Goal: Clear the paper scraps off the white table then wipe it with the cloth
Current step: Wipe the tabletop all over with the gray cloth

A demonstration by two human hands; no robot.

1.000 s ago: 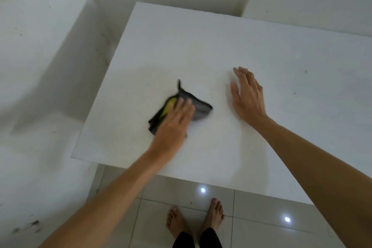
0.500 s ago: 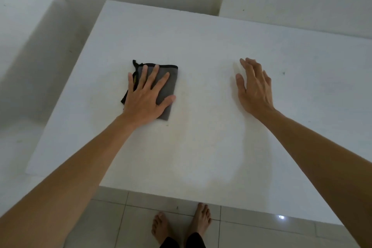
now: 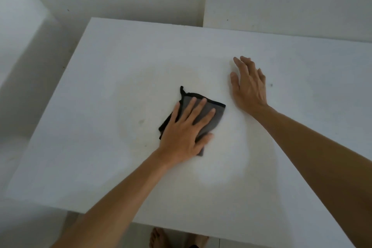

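A grey cloth (image 3: 218, 111) with a black edge lies flat near the middle of the white table (image 3: 104, 78). My left hand (image 3: 186, 131) presses on the cloth with spread, straight fingers and covers most of it. My right hand (image 3: 248, 86) rests palm down on the bare tabletop to the right of the cloth, fingers straight, a short gap away. I see no paper scraps on the table.
White walls stand behind the table and to its left. A small dark speck (image 3: 271, 85) marks the tabletop right of my right hand. My bare feet (image 3: 159, 237) show on the tiled floor below the near edge.
My left hand slid the cloth to the right, closer to my right hand, and the cloth turned slightly. My right hand stayed planted on the table. The view shifted.
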